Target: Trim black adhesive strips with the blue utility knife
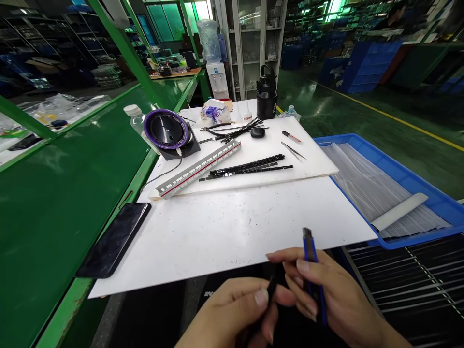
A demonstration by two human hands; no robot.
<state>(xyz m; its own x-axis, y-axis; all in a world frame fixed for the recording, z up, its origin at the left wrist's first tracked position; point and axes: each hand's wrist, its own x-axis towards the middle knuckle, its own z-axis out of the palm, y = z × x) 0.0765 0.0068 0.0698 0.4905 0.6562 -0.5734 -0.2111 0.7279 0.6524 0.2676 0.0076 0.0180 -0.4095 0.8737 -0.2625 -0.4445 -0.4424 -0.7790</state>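
Pinching a thin black piece [271, 286], the left hand [237, 307] sat beside the right [335, 290].
The left grip was closed, thumb against finger, on the thin black piece by the near edge of the white table [217, 232]; the right grip was closed around a blue cutter [313, 270], tip up.

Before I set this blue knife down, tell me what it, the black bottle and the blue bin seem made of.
Blue knife: likely smooth plastic, from its bright, even edges; the greyish tip suggests metal. Black bottle: opaque matte body, perhaps coated metal, possibly plastic. Blue bin: probably moulded plastic, slightly glossy, with an evenly coloured rim.
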